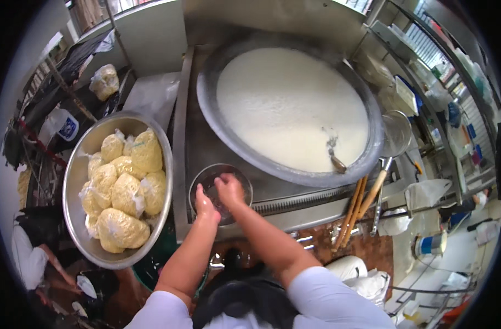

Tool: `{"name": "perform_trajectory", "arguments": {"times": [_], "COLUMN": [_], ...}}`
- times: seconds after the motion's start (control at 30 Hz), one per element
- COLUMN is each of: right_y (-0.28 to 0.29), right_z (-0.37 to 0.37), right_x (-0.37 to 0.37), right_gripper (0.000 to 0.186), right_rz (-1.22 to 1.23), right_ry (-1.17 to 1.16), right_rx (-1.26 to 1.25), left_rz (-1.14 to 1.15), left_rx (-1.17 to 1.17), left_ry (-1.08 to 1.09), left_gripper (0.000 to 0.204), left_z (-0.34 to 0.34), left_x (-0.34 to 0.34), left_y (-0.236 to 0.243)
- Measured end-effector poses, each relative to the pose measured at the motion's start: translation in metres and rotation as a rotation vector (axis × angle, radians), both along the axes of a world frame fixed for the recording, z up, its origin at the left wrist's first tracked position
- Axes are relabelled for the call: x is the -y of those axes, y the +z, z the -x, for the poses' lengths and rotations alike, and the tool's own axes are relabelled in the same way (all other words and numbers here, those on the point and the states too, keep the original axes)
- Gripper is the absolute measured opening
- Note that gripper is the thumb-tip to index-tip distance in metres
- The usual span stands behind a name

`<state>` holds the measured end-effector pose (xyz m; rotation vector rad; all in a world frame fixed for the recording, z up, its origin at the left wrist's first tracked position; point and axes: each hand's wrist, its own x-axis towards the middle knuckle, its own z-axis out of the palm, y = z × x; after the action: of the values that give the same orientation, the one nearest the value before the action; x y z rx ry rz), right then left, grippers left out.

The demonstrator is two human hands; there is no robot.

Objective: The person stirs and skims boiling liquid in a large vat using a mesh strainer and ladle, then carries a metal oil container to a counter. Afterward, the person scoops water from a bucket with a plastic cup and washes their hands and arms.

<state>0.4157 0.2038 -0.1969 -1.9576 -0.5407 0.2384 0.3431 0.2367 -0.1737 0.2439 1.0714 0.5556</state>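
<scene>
Both my hands are over a small round metal bowl (246, 207) with a dark inside, on the near left corner of the steel stove top. My left hand (205, 206) is at the bowl's left side, fingers apart and holding nothing I can see. In the bowl's upper middle, my right hand (229, 190) has its fingers curled together; whatever they hold, if anything, is hidden. Beyond the bowl stands a very large pan (209, 112) full of white, milky liquid (294, 104). A ladle (338, 164) rests in the liquid near its right rim.
At left, a big steel basin (69, 214) holds several plastic bags of yellowish shreds (127, 194). Right of the pan lie a wire strainer (396, 134) and wooden sticks (351, 214). Racks (447, 126) line the right side. Another person (34, 255) is at lower left.
</scene>
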Motion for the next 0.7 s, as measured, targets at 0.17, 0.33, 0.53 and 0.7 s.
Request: {"name": "perform_trajectory", "arguments": {"times": [0.17, 0.33, 0.53, 0.7], "right_y": [-0.027, 0.051, 0.040, 0.062], "right_z": [0.011, 0.010, 0.030, 0.040], "right_x": [-0.026, -0.009, -0.008, -0.009], "right_gripper": [0.040, 0.039, 0.047, 0.059], "right_rz": [-0.747, -0.586, -0.057, -0.038], "right_ry": [0.176, 0.658, 0.244, 0.053], "right_rx": [-2.096, -2.096, -0.458, -0.528], "left_rz": [0.030, 0.183, -0.283, 0.018], "left_rx": [0.442, 0.988, 0.116, 0.340], "left_ry": [-0.161, -0.547, -0.205, -0.265], "left_gripper": [0.048, 0.023, 0.032, 0.043], "left_z": [0.027, 0.041, -0.006, -0.003], "left_x": [-0.041, -0.054, -0.029, -0.005], "left_y": [-0.093, -0.022, 0.021, 0.009]}}
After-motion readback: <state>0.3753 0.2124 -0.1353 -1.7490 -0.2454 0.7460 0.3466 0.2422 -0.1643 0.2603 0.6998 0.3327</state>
